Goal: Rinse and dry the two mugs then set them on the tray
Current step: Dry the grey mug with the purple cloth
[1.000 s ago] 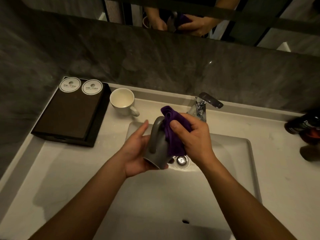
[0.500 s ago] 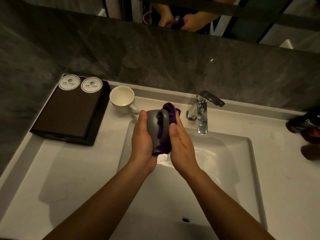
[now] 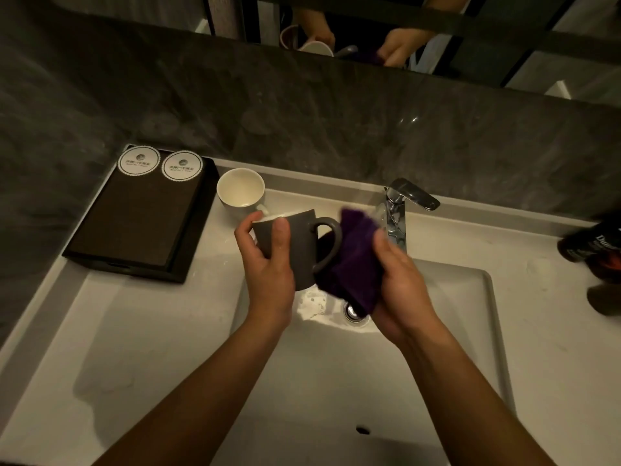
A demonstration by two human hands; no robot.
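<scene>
Turned the grey mug [image 3: 299,250] upright since half a second ago, handle now pointing right, and drawn the purple cloth [image 3: 353,264] off to that side. Gripping the mug in the left hand [image 3: 265,264], thumb down the near wall and fingers wrapped round the far one, above the far left part of the sink basin [image 3: 437,348]. Bunching the cloth in the right hand [image 3: 400,290], fingers closed behind the wad, and pressing it against the mug's right side, probably touching the handle (too dim there to be sure). Holding both above the drain [image 3: 353,312], just left of the tap [image 3: 400,210]. Found on the counter just beyond the left hand: the white mug [image 3: 240,188], upright, mouth up, close beside the right edge of the dark tray [image 3: 141,223]. Lying on the tray along its far edge: two round paper discs [image 3: 138,162]. Well off at the right end of the counter: a dark bottle [image 3: 591,243], partly cut by the frame.
</scene>
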